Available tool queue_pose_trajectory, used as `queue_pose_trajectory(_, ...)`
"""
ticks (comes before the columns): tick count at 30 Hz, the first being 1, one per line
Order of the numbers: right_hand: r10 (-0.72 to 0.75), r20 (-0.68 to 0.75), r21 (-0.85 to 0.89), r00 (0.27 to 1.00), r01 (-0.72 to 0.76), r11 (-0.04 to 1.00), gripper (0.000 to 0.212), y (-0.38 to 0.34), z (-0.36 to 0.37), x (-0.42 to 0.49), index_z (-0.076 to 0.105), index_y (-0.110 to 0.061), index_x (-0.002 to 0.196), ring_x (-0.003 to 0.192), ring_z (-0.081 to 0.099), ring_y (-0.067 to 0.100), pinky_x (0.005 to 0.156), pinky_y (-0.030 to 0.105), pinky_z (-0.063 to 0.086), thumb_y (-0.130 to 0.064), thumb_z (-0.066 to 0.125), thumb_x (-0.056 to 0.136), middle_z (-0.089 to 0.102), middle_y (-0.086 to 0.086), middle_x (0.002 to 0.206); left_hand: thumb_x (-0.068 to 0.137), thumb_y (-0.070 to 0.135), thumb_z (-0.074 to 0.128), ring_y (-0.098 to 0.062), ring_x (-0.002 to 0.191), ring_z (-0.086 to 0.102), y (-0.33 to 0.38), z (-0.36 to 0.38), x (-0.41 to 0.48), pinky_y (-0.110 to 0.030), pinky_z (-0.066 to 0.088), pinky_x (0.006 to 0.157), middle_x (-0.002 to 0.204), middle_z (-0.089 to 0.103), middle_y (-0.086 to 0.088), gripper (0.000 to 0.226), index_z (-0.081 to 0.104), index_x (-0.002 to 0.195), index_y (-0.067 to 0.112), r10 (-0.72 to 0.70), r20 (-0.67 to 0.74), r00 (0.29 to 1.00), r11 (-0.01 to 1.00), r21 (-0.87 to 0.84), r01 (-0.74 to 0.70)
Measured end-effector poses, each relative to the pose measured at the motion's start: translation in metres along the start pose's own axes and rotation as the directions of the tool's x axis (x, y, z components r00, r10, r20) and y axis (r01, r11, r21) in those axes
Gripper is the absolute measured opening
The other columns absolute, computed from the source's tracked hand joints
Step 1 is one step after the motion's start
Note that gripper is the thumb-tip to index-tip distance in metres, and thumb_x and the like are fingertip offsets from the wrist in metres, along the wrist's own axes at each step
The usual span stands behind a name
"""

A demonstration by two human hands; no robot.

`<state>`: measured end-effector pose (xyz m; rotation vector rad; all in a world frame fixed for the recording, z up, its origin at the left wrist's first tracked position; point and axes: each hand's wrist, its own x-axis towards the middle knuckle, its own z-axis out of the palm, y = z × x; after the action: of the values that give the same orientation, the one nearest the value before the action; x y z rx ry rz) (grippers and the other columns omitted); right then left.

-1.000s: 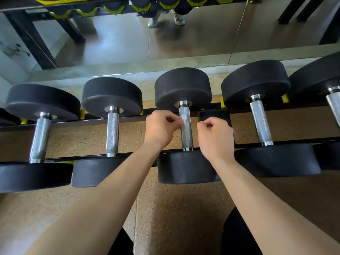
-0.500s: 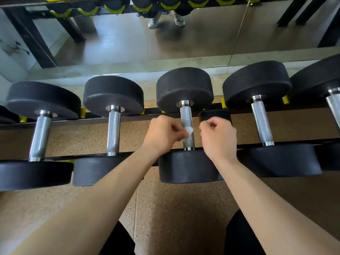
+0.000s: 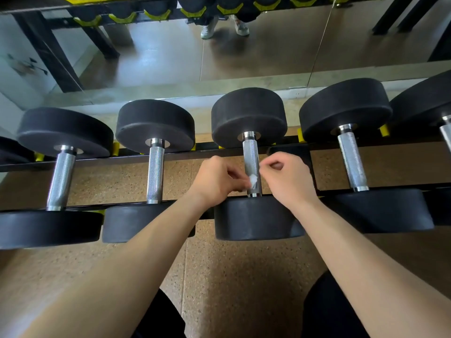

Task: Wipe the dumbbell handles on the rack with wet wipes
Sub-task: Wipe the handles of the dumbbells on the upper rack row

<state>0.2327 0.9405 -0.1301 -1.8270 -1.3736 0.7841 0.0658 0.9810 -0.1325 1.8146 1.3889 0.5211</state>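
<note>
Several black dumbbells with knurled chrome handles lie across a black rack (image 3: 170, 154). My left hand (image 3: 216, 180) pinches a small crumpled white wet wipe (image 3: 253, 182) against the lower part of the middle dumbbell's handle (image 3: 251, 154). My right hand (image 3: 288, 181) hovers just right of that handle with its fingers curled, and I see nothing in it. The handle's near end is partly hidden by both hands.
More dumbbell handles sit to the left (image 3: 155, 172) and right (image 3: 352, 159) on the same rack. A mirror (image 3: 256, 50) behind the rack reflects another rack and a person's shoes. Speckled brown floor (image 3: 231, 276) lies below.
Both hands have slid down the middle handle toward the near weight, the left one carrying the wipe along the chrome. The wipe now shows more between the fingers.
</note>
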Motion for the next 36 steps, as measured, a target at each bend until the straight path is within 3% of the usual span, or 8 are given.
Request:
queue_pose_trajectory(4,-0.088,0.190,0.043,0.978,0.081,0.996,0.021,0.001,-0.009,0.011,0.070,-0.029,0.112,0.086,0.070,0.006,0.077,0.025,0.056,-0.030,0.071,0.091,0.074,-0.009,0.098,0.081,0.011,0.083,-0.013,0.081,0.073,0.012,0.007,0.000,-0.037,0.060,0.083,0.083,0.077,0.004,0.006,0.082,0.086,0.013,-0.001,-0.154,0.988,0.973,-0.226,-0.034)
queue_pose_trajectory(7,-0.064,0.216,0.283,0.974,0.001,0.959,0.015,0.003,-0.018,0.017,0.071,-0.023,0.103,0.084,0.074,0.016,0.076,0.032,0.062,-0.020,0.075,0.089,0.076,-0.002,0.090,0.084,0.016,0.081,-0.010,0.084,0.073,0.015,0.019,0.000,-0.040,0.059,0.085,0.084,0.077,0.008,0.005,0.082,0.087,0.020,-0.013,-0.216,0.976,0.959,-0.278,-0.049)
queue_pose_trajectory(9,-0.066,0.137,0.332,0.988,0.017,0.943,0.011,0.005,-0.018,0.025,0.071,-0.024,0.093,0.081,0.074,0.016,0.074,0.030,0.062,-0.015,0.075,0.088,0.075,-0.004,0.081,0.088,0.017,0.073,-0.007,0.083,0.072,0.016,0.024,-0.001,-0.040,0.060,0.085,0.084,0.076,0.013,0.010,0.079,0.086,0.025,-0.087,-0.339,0.937,0.948,-0.317,-0.027)
queue_pose_trajectory(12,-0.207,-0.053,0.072,0.977,0.211,0.975,0.007,0.008,-0.004,0.044,0.073,-0.026,0.089,0.075,0.067,0.000,0.069,0.015,0.053,-0.021,0.078,0.085,0.069,-0.014,0.077,0.088,0.017,0.062,-0.006,0.082,0.068,0.016,0.028,-0.001,-0.042,0.059,0.084,0.081,0.073,0.013,0.017,0.075,0.084,0.028,-0.232,-0.470,0.852,0.924,-0.379,0.043)
queue_pose_trajectory(18,-0.370,0.039,-0.166,0.928,0.371,0.914,0.014,0.015,0.003,0.042,0.078,-0.020,0.103,0.085,0.061,0.003,0.075,0.010,0.043,-0.024,0.072,0.090,0.067,-0.006,0.099,0.089,0.016,0.058,-0.011,0.083,0.066,0.019,0.028,-0.006,-0.045,0.058,0.085,0.079,0.070,0.011,0.019,0.072,0.084,0.027,-0.305,-0.458,0.835,0.911,-0.395,0.117)
queue_pose_trajectory(27,-0.266,-0.106,-0.030,0.958,0.264,0.964,0.006,0.010,0.011,0.059,0.077,-0.019,0.093,0.081,0.063,-0.003,0.073,0.008,0.047,-0.016,0.072,0.090,0.071,-0.009,0.089,0.090,0.017,0.057,-0.013,0.085,0.066,0.023,0.028,-0.007,-0.045,0.058,0.086,0.080,0.070,0.009,0.017,0.073,0.087,0.025,-0.325,-0.446,0.834,0.909,-0.390,0.146)
queue_pose_trajectory(32,-0.303,0.088,-0.095,0.949,0.310,0.946,0.003,0.018,-0.001,0.046,0.077,-0.023,0.090,0.078,0.063,-0.005,0.070,0.007,0.044,-0.023,0.076,0.087,0.070,-0.014,0.085,0.090,0.016,0.058,-0.012,0.082,0.067,0.024,0.027,-0.005,-0.040,0.057,0.085,0.077,0.069,0.010,0.018,0.072,0.083,0.026,-0.319,-0.458,0.830,0.915,-0.376,0.144)
queue_pose_trajectory(36,-0.346,-0.093,-0.082,0.934,0.339,0.937,0.002,0.011,0.014,0.057,0.077,-0.021,0.089,0.077,0.063,-0.001,0.071,0.010,0.050,-0.020,0.076,0.087,0.069,-0.011,0.085,0.092,0.016,0.057,-0.011,0.083,0.066,0.025,0.027,-0.005,-0.037,0.056,0.084,0.079,0.069,0.010,0.018,0.071,0.085,0.026,-0.311,-0.454,0.835,0.920,-0.364,0.144)
